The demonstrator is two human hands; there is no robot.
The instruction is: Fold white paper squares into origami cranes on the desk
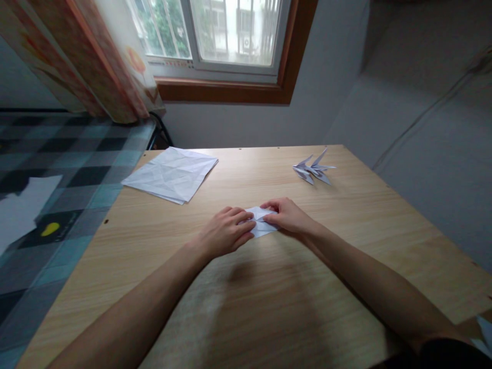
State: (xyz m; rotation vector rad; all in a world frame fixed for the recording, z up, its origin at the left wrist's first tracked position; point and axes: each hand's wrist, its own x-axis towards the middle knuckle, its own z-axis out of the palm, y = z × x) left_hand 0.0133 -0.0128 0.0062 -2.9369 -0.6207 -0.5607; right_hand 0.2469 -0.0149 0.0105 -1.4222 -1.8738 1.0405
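Observation:
A small piece of folded white paper (pixel 264 229) lies near the middle of the wooden table, with creases and layered flaps on top. My left hand (pixel 226 231) covers its left side, the fingers closed together and pressing on the paper. On the right side, my right hand (pixel 289 215) pinches the paper's edge between thumb and fingers. Parts of the paper under both hands are hidden.
Creased white paper sheets (pixel 175 173) lie stacked at the table's back left. Folded paper cranes (pixel 313 168) stand at the back right. A checked cloth surface (pixel 82 215) with white paper (pixel 28 205) adjoins the table (pixel 184 318). A wall borders the right.

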